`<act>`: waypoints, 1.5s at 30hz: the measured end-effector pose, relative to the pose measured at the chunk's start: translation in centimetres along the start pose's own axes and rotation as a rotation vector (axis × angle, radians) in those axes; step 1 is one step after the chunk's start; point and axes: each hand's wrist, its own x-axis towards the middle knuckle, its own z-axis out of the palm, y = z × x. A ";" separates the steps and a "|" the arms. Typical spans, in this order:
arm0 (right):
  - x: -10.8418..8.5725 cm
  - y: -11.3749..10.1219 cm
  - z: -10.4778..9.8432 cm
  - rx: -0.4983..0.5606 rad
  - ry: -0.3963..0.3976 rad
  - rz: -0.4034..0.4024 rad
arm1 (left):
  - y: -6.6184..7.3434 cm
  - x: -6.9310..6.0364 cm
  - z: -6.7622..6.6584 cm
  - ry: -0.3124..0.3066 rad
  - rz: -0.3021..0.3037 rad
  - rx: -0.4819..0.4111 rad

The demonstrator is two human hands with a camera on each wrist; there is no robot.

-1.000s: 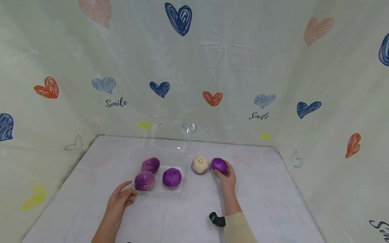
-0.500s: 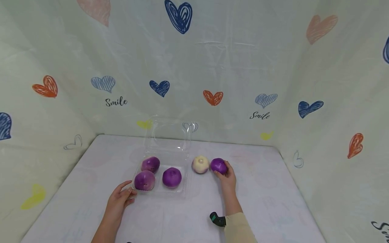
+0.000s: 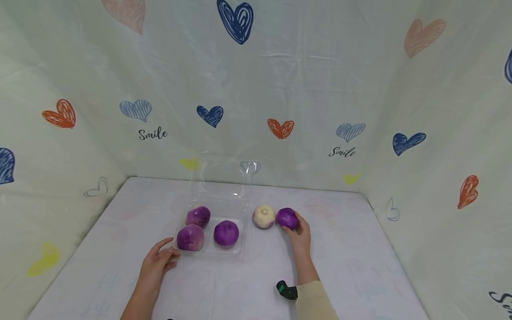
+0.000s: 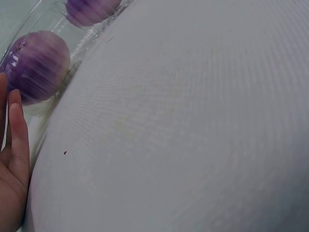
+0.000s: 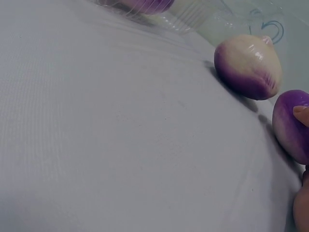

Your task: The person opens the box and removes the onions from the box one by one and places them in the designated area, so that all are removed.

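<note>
In the head view my right hand grips a purple onion, thumb at its near side and fingers behind it. The right wrist view shows only part of this hand at the right edge; I cannot tell whether the onion touches the table. Just left of it sits a whitish onion with purple sides. A clear plastic clamshell box stands with its lid raised and holds 3 purple onions, including one at front right. My left hand touches the box's front left corner with fairly straight fingers.
The white-covered table ends at a hanging cloth printed with hearts. The box's raised lid stands near the table's back edge. A dark angled piece sticks out at the right sleeve.
The purple onion in my right hand has shifted very slightly leftward and its surface looks a little turned. My left hand and the box stay in place.
</note>
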 end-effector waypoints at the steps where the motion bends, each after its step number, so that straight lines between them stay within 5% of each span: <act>1: 0.0 0.0 0.0 -0.002 -0.001 -0.004 | 0.0 0.0 0.0 -0.002 0.002 0.000; 45: -0.6 0.1 -0.5 0.063 -0.037 0.046 | -0.2 0.0 -0.1 -0.017 0.021 -0.002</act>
